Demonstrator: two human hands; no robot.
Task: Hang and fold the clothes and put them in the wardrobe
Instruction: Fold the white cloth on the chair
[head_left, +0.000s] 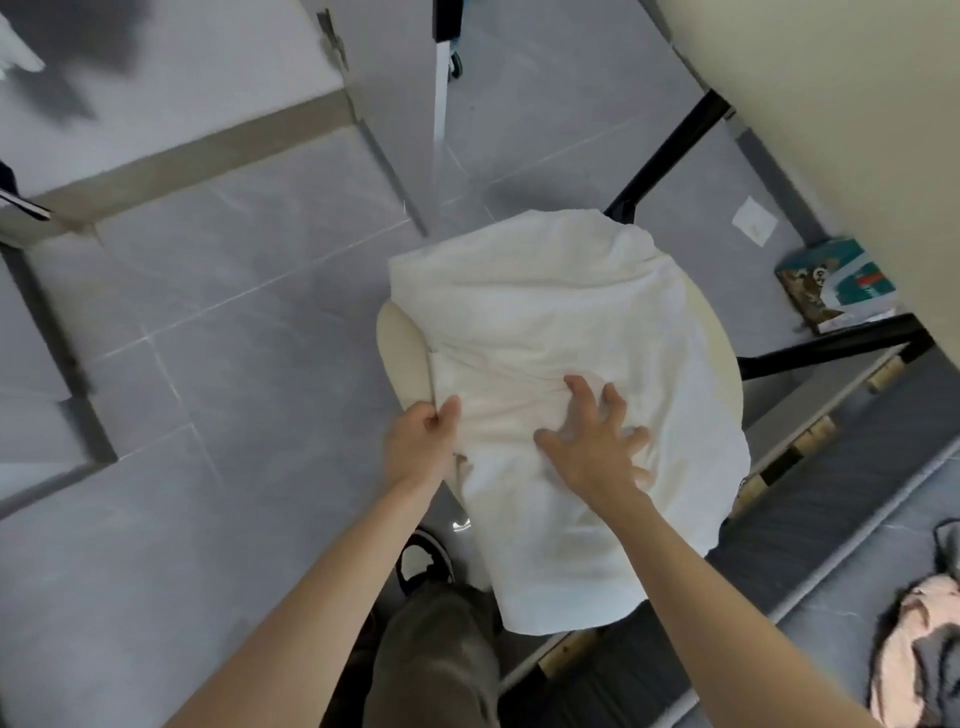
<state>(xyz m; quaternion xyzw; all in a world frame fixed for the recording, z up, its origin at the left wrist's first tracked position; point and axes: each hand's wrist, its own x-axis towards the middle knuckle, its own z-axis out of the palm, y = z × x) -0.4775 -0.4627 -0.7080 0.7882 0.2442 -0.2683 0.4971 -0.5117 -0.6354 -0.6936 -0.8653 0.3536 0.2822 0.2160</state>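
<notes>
1. A white garment (545, 312) lies spread over a round cream stool (402, 343) on a grey tiled floor (208, 338), seen from above.
2. Its long axis runs from the far side of the stool towards the person. The near end hangs over the stool's edge, by the person's leg.
3. The cloth is plain and creased. No label, print or brand shows on it.
4. The left hand (421, 441) pinches the garment's left edge between thumb and curled fingers, at the stool's left rim.
5. The right hand (592, 447) lies palm down on the middle of the cloth, fingers spread wide and pressing.
6. To the right, a teal and white box (831, 283) lies on the floor beside black frame legs. Its printing is too blurred to read.
7. A small white paper slip (754, 221) lies just beyond the box. Any marks on it cannot be read.
8. At the lower right, a pink and grey clothes pile (914, 649) lies well apart from the stool.
</notes>
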